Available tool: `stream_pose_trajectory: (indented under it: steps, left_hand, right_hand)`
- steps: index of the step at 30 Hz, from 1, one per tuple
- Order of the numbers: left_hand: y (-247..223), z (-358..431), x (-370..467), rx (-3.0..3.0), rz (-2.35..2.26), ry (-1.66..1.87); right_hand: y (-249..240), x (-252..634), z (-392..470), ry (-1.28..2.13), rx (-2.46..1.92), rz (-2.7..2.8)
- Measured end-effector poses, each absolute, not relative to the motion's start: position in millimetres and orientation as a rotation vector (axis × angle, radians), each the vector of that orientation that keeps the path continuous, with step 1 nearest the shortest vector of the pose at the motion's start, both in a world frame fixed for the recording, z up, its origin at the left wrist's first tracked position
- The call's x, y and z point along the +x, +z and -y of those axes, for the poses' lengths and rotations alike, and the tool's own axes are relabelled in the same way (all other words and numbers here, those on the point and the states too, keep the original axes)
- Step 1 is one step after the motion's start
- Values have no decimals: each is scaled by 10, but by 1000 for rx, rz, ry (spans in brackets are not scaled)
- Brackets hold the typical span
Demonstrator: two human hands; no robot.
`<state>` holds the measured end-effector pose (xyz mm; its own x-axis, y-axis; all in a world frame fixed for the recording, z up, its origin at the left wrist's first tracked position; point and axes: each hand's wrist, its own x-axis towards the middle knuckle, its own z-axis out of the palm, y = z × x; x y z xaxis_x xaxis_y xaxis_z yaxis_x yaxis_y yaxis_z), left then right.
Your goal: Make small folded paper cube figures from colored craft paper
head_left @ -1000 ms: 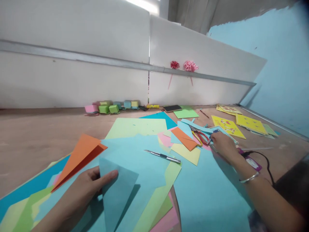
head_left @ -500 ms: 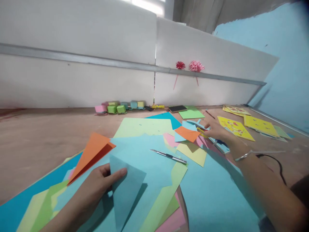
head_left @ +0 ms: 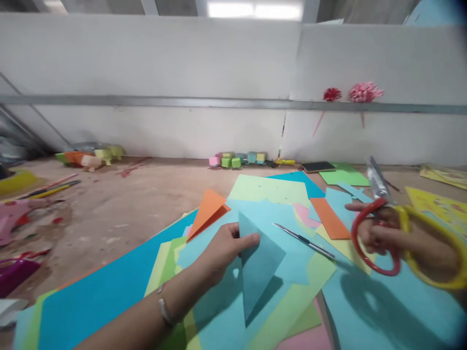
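Note:
Pinched in my left hand (head_left: pixel 228 248) is a folded light blue paper triangle (head_left: pixel 259 267), its point downward over the stacked sheets. My right hand (head_left: pixel 383 236), raised at the right, holds scissors (head_left: pixel 379 184) with one red and one yellow handle loop; the blades point up and away. Between the hands a craft knife (head_left: pixel 304 240) lies on the light blue paper. A folded orange paper (head_left: pixel 207 214) stands beyond my left hand, and a flat orange strip (head_left: pixel 331 218) lies left of the scissors.
Small paper blocks (head_left: pixel 226 160), a phone (head_left: pixel 318 167) and a green sheet (head_left: pixel 345 174) sit along the white wall. Pink and red pompoms hang at the rail. A pink glue gun (head_left: pixel 10 216) and a purple item (head_left: pixel 16 274) are at the far left; yellow cards (head_left: pixel 441 206) lie right.
My right hand has lifted the scissors from among the papers. The view has turned left, showing more of the table's left side. My left hand still holds the blue triangle.

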<state>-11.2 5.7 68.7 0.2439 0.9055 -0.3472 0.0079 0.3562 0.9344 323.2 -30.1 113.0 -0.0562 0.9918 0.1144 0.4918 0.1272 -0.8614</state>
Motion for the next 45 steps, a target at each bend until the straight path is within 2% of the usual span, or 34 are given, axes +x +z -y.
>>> stream_pose_trajectory:
  steps: [3, 7, 10, 16, 21, 25, 32, 40, 45]
  left_hand:
    - [845, -134, -38, 1031, -1143, 859]
    - [1071, -277, 56, 923, -1039, 989]
    - [1170, -371, 89, 895, -977, 1078]
    - [1149, -434, 31, 1010, -1003, 1153]
    - [1174, -401, 32, 987, -924, 1074]
    - [1192, -402, 39, 925, -902, 1054]
    - [1142, -408, 9, 954, -884, 1033]
    - [1159, -386, 32, 1161, -892, 1112]
    - [1139, -407, 39, 1116, -903, 1120]
  right_hand:
    - [1212, 3009, 256, 1036, -1352, 1840]
    - [1355, 2748, 92, 737, -1242, 2108]
    - [1443, 2558, -10, 574, -1367, 2166]
    - [1289, 2446, -66, 840, -1311, 2116]
    - [1065, 2463, -119, 1104, -1270, 2031]
    - [1027, 2415, -118, 1179, -1205, 2015]
    - [1090, 2313, -9, 961, -1224, 2042]
    - [1044, 2218, 75, 396, -1304, 2112]
    - [961, 2244, 55, 246, -1241, 2135]
